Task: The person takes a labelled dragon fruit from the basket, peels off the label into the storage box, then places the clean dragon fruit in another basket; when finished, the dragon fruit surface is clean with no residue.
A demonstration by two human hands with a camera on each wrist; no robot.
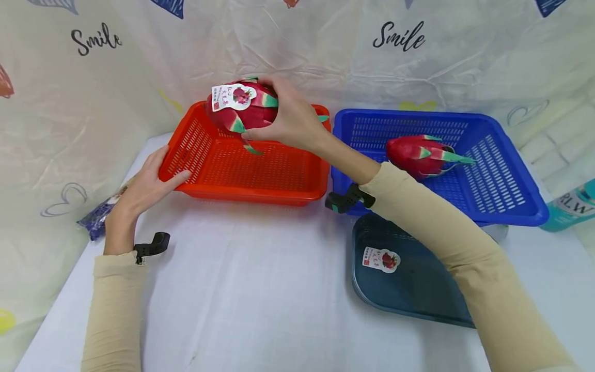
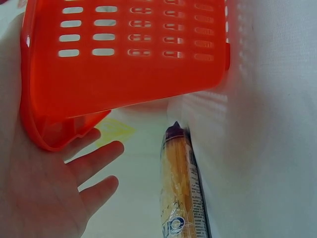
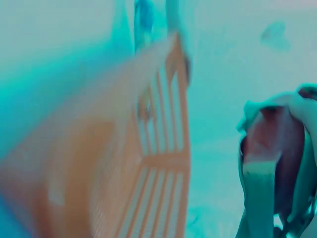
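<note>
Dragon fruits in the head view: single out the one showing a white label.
The dragon fruit gripped by the right hand: its white label faces the camera. The other dragon fruit, lying in the blue basket, shows no label.

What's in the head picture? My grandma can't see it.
A person's right hand holds a dragon fruit over a red basket, which the left hand touches. Beside it, a blue basket holds another dragon fruit.
</note>
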